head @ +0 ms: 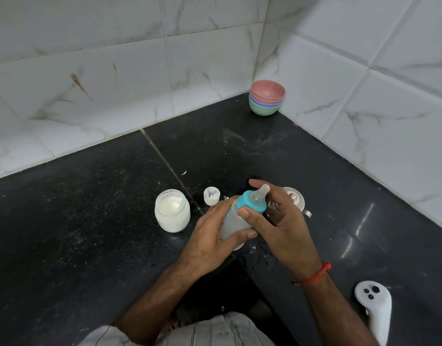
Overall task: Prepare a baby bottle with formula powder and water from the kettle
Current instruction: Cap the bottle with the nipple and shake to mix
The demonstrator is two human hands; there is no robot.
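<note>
While the left hand [210, 236] wrapped its fingers round the body of the baby bottle [236, 218], held tilted above the black counter [90, 221], the right hand [277, 221] pinched the teal collar [247, 203] between thumb and fingers, beside the open formula jar [172, 211].

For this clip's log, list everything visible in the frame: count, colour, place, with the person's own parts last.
baby bottle: one, cloudy body, teal collar, clear teat; held tilted above the counter
formula jar: one, clear, white powder inside, open; left of the bottle
small cap: one, translucent white; between jar and bottle
kettle: one, steel, mostly hidden behind the right hand
bowls: one stack, pink on top, then blue, green; back corner
white device: one, near right edge of the counter
counter: black, powder specks
left hand: grips the bottle body
right hand: holds the teal collar
</note>
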